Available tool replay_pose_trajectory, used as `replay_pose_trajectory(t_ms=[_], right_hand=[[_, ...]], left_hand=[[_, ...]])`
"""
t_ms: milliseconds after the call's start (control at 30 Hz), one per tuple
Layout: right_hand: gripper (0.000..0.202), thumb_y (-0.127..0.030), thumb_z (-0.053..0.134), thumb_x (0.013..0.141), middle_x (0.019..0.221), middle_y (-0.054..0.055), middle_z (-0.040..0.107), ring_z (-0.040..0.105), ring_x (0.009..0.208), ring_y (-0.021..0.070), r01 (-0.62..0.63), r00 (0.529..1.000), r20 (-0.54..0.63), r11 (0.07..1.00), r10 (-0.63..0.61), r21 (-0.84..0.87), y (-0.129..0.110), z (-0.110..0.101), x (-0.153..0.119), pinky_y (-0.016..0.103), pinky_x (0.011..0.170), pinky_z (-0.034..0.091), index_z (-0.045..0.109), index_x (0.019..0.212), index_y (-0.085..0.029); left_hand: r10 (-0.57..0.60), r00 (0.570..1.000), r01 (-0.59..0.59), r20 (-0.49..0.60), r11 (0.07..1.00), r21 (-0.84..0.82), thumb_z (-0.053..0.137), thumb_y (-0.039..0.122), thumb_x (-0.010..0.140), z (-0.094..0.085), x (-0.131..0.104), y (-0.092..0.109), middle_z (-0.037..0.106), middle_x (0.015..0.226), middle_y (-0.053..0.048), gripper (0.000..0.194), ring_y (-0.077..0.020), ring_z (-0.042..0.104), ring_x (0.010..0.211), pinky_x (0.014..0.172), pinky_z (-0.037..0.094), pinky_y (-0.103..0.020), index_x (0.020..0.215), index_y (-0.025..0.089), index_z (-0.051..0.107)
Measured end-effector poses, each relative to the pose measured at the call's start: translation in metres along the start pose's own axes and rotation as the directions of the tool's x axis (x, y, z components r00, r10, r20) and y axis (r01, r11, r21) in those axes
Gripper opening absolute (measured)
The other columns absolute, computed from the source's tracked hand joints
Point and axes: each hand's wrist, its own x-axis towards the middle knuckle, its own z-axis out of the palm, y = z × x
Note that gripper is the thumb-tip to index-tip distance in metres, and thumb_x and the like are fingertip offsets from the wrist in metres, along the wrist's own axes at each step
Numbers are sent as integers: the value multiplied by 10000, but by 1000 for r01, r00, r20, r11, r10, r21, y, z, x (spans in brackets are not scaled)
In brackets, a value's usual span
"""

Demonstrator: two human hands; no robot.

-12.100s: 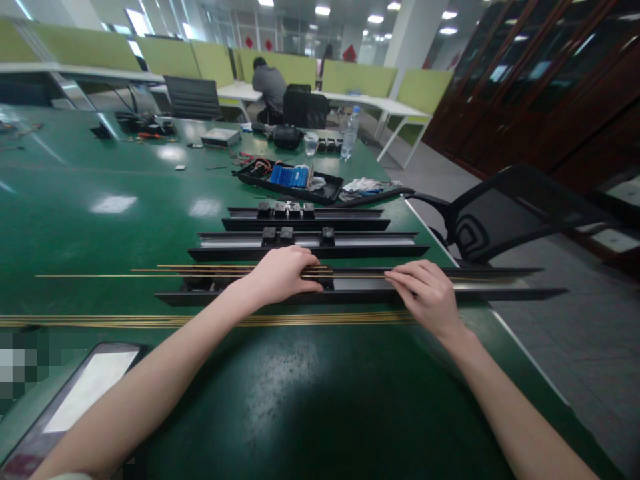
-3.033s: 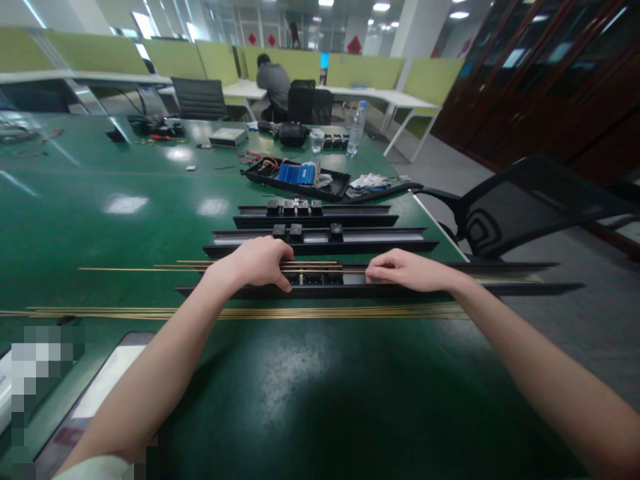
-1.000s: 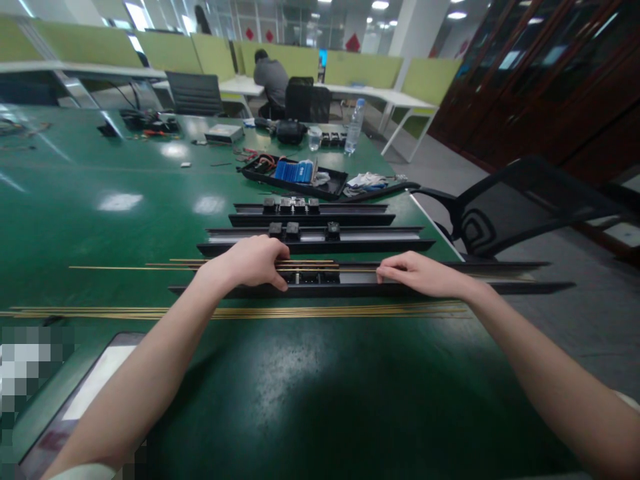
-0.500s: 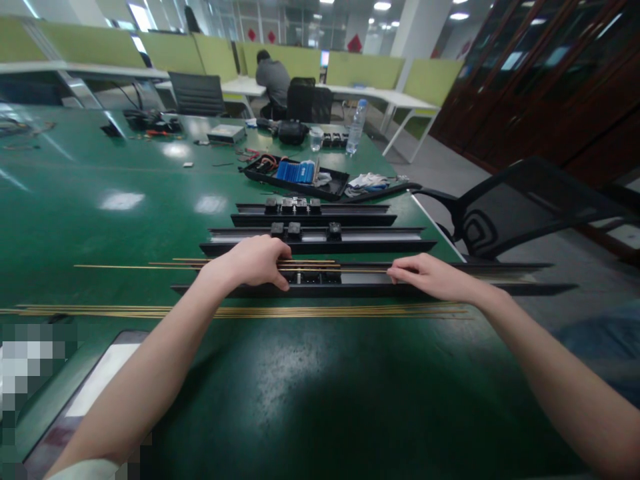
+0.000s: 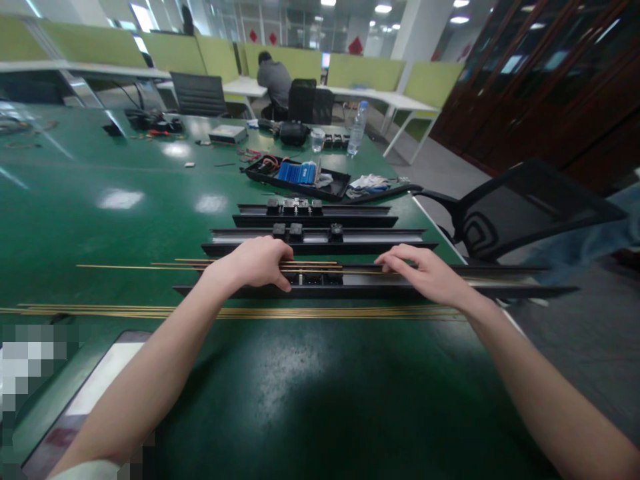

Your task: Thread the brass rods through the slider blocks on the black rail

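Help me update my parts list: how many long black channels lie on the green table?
3: the nearest channel, by the left hand and right hand; the middle channel beyond it; the far channel before the black tray. None looks hidden.

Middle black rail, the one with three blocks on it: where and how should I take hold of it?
Probably from above, pinching the long edges of the middle rail between the left pair of blocks and the right block. That stretch is bare and near mid-length. Come down right of the left hand, which is close to the left part.
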Motion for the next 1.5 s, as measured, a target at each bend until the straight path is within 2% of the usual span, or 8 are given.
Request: replay_pose_trajectory(t_ms=[233,467,600,700,833,967,1167,1500], right_hand=[[452,-529,452,1015,1043,74,749,668,1016,238,-50,999,17,927,48,371,-27,23,8,395,959,478,753,1096,-201],[493,-545,472,1008,979,86,766,673,914,195,-137,985,170,693,21,708,-53,38,13,369,908,508,787,1063,-170],[519,-545,455,1012,1042,120,764,685,989,221,-238,961,275,534,10,812,-60,45,14,377,911,520,789,1066,-152],[459,-520,517,991,1049,115,763,690,995,223,-234,958,286,541,-11,808,-61,48,14,381,913,526,772,1106,-156],[298,-431,648,934,923,63,762,693,879,194,-125,986,164,720,16,682,-57,48,15,353,844,535,765,1039,-178],[181,-336,655,933,873,51,729,653,839,198,118,992,-75,967,-104,225,-49,48,17,347,782,499,748,886,-187],[204,-305,581,978,862,73,703,597,864,222,344,916,-111,897,-385,-277,-38,52,20,360,790,454,687,847,-190],[300,-403,541,1000,833,61,693,596,806,201,194,968,-76,908,-238,-371,-39,61,22,311,702,400,656,819,-194]], left_hand=[[5,1000,-5,2,1000,1,765,599,625,2,1,-2,761,952,-52,529,-268,685,876,674,456,-312,1020,251,726],[-8,1000,8,2,1000,-13,767,576,618,0,1,-1,757,929,-48,498,-261,681,843,638,438,-308,996,253,728],[0,1000,0,0,1000,-9,773,568,617,1,1,-1,755,890,-43,467,-259,680,817,620,424,-312,955,250,727],[4,1000,-4,-8,1000,-1,778,566,615,1,1,0,754,870,-40,450,-259,678,803,614,413,-314,930,248,724],[-3,1000,3,-10,1000,-4,777,572,615,0,1,0,755,879,-38,461,-259,678,811,611,411,-309,947,256,722],[-3,1000,3,-10,1000,-8,773,573,618,0,0,0,752,874,-38,456,-255,676,809,611,414,-305,942,256,721],[-6,1000,6,-12,1000,-6,768,580,620,0,0,1,751,877,-42,466,-257,674,814,610,415,-305,950,255,720],[-19,1000,19,10,1000,-12,765,586,625,-3,-1,4,760,925,-55,486,-274,686,861,676,475,-314,980,256,731]])
